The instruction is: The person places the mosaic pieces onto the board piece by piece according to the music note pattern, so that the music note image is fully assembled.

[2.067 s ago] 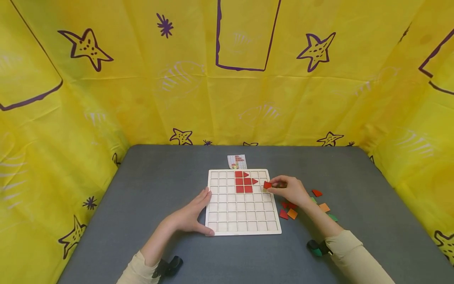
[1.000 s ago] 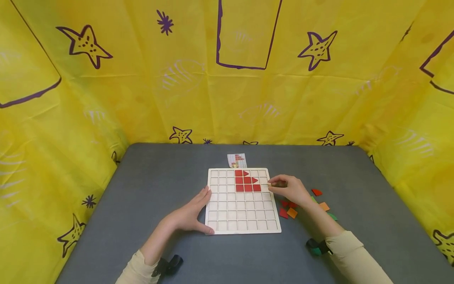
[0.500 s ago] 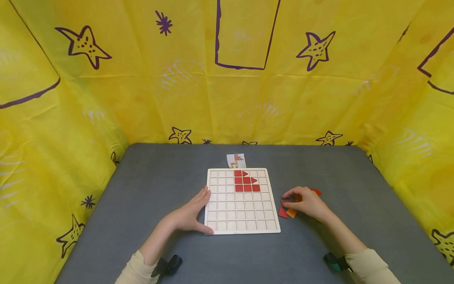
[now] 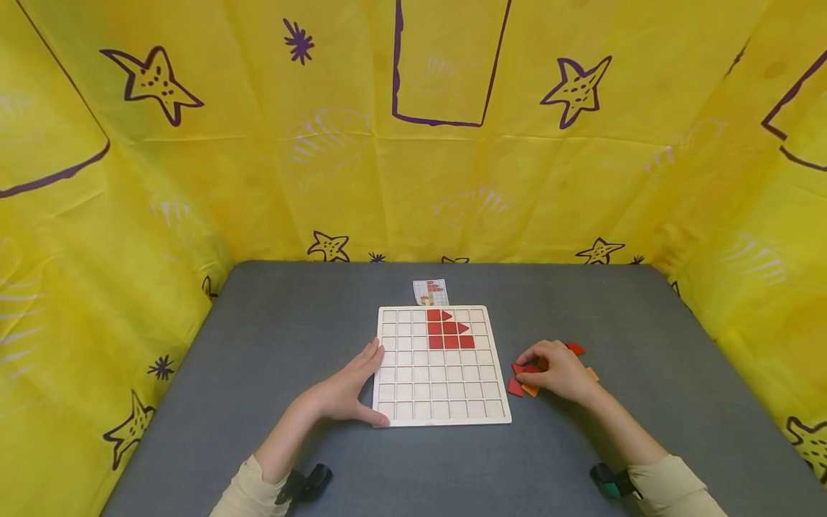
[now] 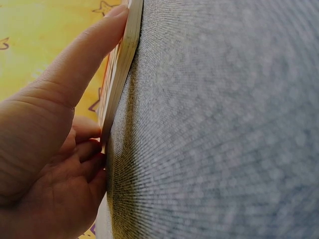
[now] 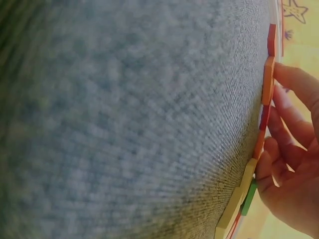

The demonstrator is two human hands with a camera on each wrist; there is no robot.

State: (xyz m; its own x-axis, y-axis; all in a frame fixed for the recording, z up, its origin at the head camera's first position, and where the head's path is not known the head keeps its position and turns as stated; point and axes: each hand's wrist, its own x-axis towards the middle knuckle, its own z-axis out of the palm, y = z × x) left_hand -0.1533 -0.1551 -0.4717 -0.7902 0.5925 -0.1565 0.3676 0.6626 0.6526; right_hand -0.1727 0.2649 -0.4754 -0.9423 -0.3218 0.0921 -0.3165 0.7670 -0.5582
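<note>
A pale wooden grid board (image 4: 439,388) lies on the table, with several red square tiles (image 4: 450,342) and two red triangular tiles (image 4: 463,328) in its upper cells. My left hand (image 4: 349,388) rests against the board's left side, thumb straight on the near corner. The left wrist view shows that thumb (image 5: 84,64) on the board's edge (image 5: 130,37). To the board's right, my right hand (image 4: 558,370) is over loose tiles, including a red tile (image 4: 515,388) and an orange tile (image 4: 530,390). Its fingertips touch the pile; the right wrist view shows the thumb at an orange tile (image 6: 268,82).
A small printed pattern card (image 4: 431,291) lies just behind the board. Another red tile (image 4: 575,349) and an orange tile (image 4: 592,374) lie beyond my right hand. A green tile (image 6: 249,198) shows in the right wrist view. Yellow patterned cloth (image 4: 310,179) surrounds the grey table (image 4: 310,301).
A red square that my right hand held now sits in the third row of the board. That hand has moved right and toward me, down to the loose tiles. My left hand stays put.
</note>
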